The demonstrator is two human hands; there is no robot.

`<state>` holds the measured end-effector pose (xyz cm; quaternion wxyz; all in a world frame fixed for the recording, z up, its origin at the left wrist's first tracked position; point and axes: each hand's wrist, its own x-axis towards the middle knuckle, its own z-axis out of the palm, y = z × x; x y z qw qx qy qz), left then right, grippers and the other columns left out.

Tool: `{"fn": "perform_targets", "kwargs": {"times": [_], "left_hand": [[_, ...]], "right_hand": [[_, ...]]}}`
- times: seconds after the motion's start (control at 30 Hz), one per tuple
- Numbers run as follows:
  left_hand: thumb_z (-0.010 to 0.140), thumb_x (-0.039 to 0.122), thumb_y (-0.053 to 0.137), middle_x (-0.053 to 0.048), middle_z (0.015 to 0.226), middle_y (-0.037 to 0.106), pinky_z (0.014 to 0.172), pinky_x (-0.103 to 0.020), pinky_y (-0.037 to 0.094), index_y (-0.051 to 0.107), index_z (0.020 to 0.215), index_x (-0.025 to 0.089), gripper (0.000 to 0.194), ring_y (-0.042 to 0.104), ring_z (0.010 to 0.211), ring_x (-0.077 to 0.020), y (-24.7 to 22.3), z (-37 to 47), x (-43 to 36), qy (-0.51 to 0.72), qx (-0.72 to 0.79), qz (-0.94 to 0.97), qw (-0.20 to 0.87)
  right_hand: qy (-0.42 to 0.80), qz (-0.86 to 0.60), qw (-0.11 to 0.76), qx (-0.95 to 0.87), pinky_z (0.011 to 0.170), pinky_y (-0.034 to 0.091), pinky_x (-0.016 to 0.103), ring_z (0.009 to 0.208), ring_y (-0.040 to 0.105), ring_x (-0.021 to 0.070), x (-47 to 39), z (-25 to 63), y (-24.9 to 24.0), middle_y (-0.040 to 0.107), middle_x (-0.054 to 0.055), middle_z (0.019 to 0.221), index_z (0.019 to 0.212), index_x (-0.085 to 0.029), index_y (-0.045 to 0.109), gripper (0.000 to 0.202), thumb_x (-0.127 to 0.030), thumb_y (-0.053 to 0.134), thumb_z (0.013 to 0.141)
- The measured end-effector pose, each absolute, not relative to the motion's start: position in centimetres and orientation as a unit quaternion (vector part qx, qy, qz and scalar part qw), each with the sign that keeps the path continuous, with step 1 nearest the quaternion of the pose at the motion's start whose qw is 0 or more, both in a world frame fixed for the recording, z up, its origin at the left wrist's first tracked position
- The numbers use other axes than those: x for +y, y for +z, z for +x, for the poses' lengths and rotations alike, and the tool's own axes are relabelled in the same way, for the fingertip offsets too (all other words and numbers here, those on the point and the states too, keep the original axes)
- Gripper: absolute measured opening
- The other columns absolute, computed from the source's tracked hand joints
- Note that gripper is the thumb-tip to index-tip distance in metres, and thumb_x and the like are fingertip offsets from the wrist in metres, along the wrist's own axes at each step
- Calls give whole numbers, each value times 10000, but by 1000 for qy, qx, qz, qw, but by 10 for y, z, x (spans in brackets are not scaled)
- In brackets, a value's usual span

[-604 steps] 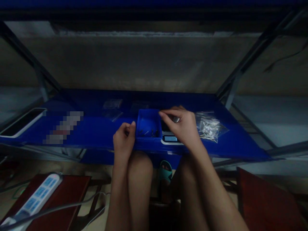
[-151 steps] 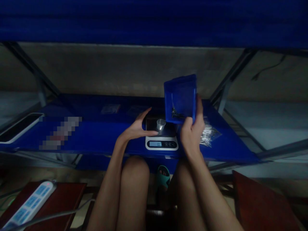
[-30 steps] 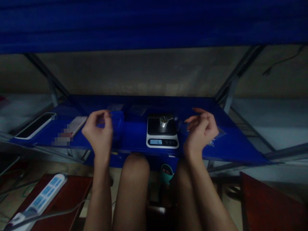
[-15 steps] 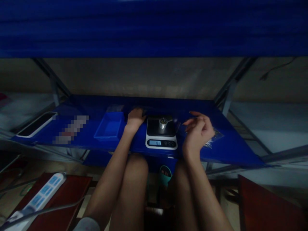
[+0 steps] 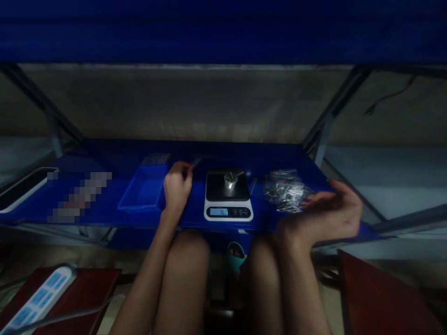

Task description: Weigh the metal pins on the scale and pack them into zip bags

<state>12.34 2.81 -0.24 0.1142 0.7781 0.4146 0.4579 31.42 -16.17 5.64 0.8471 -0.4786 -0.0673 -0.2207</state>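
My left hand [image 5: 177, 184] hovers over the table between the blue tray [image 5: 139, 186] and the digital scale [image 5: 228, 212]. Its fingers are curled to the thumb; whatever they pinch, if anything, is too dim to make out. A faint clear plastic piece [image 5: 198, 161] lies just past the fingertips. On the scale's black plate stands a small metal cup [image 5: 230, 182] holding thin metal pieces, and the display seems to read 163. My right hand [image 5: 337, 211], blurred, is open with fingers apart, right of a heap of clear plastic bags [image 5: 288, 188] with thin metal pieces.
Flat clear bags [image 5: 156, 159] lie behind the tray. A phone-like dark slab [image 5: 24, 188] and a pixelated patch are at the left. A blue upper shelf [image 5: 223, 32] overhangs the table. A power strip [image 5: 42, 295] rests on a brown stool, lower left.
My right hand has swung right, uncovering the heap of bags. My left hand has drawn back from beside the scale toward the tray. The camera view has shifted slightly.
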Motion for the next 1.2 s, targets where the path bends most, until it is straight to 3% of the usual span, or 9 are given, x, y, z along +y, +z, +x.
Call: {"fn": "perform_targets", "kwargs": {"times": [0.3,0.9,1.07,1.2], "left_hand": [[958,368,638,-57,884,709,659,-321,410,692,950,206,171,601,681,-200,-5,121,27,473,414,764,148],[941,441,715,17,655,646,584,-286,445,660,916,221,229,612,557,-169,-5,121,20,518,402,715,243],[959,344,658,-59,918,745,605,-278,537,695,1051,195,179,709,685,-178,-6,122,23,517,370,716,289],[920,246,655,-81,965,748,690,-292,586,730,1055,188,165,748,804,-205,-8,121,27,506,359,730,286]], "right_hand": [[-222,-488,843,31,451,230,290,452,377,148,-191,339,39,452,-42,545,773,-259,695,237,-236,473,852],[-210,-503,839,-10,459,203,338,460,379,160,-195,330,37,441,-16,532,735,-237,696,242,-326,501,846],[-188,-519,834,-18,481,208,357,474,407,168,-193,329,37,456,-15,526,751,-219,707,244,-345,512,828],[-187,-529,827,-12,479,190,360,461,382,172,-192,328,39,457,-13,518,741,-227,697,251,-357,501,829]]}}
